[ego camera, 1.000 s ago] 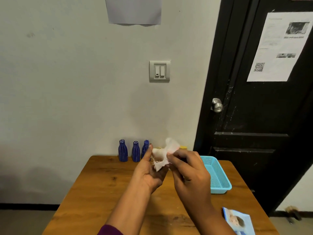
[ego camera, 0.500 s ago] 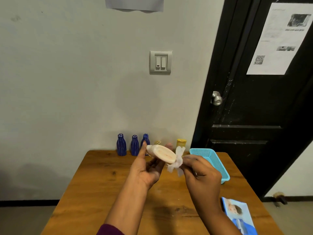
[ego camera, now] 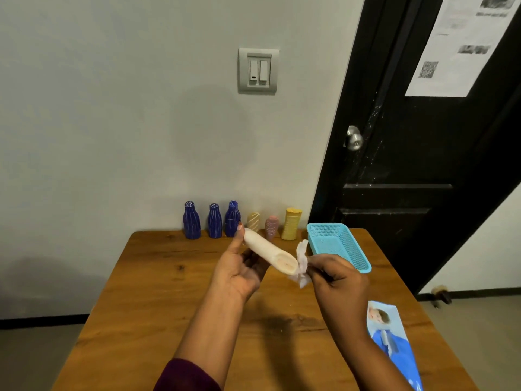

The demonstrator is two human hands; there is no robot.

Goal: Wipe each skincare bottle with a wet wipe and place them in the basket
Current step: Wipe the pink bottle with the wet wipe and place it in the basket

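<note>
A person's left hand [ego camera: 239,273] grips a pale cream bottle [ego camera: 265,252], held on a slant above the tabletop [ego camera: 158,292], while the right hand [ego camera: 335,280] pinches a crumpled wet wipe [ego camera: 302,263] against the bottle's near end. Beyond the left hand, three blue bottles [ego camera: 215,224], a striped yellow bottle [ego camera: 253,221], a pink bottle [ego camera: 272,227] and a plain yellow bottle [ego camera: 291,224] stand in a row. No bottle shows in the blue basket [ego camera: 328,226] just beyond the right hand, suggesting the job is only at its first wipe.
</note>
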